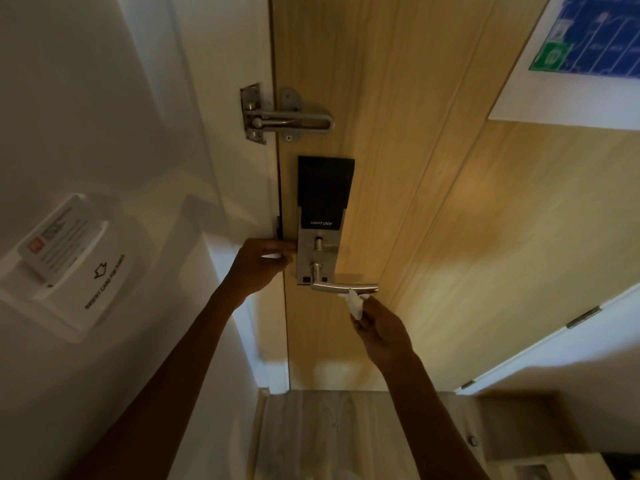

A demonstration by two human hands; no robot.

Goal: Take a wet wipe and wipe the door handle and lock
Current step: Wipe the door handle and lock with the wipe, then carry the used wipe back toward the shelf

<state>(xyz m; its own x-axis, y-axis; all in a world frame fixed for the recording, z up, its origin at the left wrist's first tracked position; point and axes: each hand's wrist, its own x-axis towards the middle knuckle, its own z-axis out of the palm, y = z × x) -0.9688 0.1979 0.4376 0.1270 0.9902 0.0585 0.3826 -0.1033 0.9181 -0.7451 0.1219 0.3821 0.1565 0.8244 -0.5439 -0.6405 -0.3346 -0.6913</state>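
Observation:
A black and silver smart lock (322, 216) sits on the wooden door (433, 202), with a silver lever handle (343, 286) at its foot. My right hand (384, 330) pinches a crumpled white wet wipe (355, 303) that touches the underside of the handle. My left hand (259, 266) rests against the door edge just left of the lock plate, fingers curled on it with a bit of white showing between them.
A metal swing-bar door guard (284, 116) spans frame and door above the lock. A white key-card power holder (65, 261) hangs on the left wall. A blue evacuation plan (588, 36) is fixed at upper right. Wood-look floor (346, 431) lies below.

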